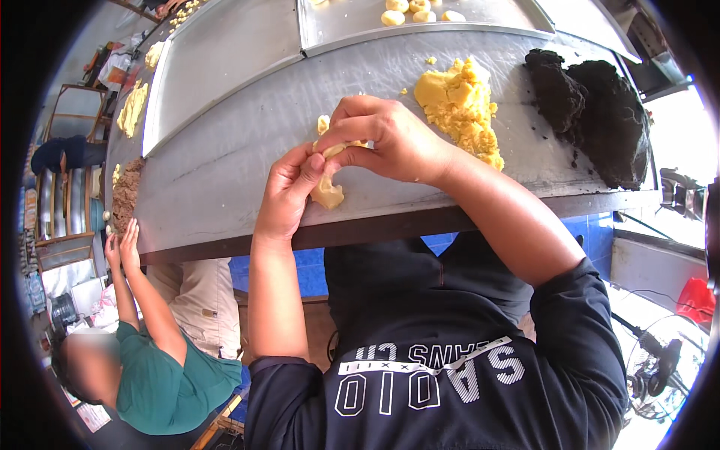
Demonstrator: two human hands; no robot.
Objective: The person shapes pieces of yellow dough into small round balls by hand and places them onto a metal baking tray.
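Note:
Over the near edge of the metal table (225, 195), both my hands meet at a piece of pale, soft dough (328, 194). My left hand (291, 184) pinches it between thumb and fingers, and a flap of it hangs below the fingertips. My right hand (386, 139) reaches in from the right, its thumb and fingers closed on the upper part of the same dough. Part of the dough is hidden behind my fingers. Just beyond them lies a small pale dough lump (323, 124).
Crumbly yellow dough (457, 101) lies right of my hands, with a black mass (611, 120) farther right. Metal trays (225, 67) line the far side, one bearing round dough balls (393, 17). At left, a co-worker in green (176, 386) handles brown filling (126, 191).

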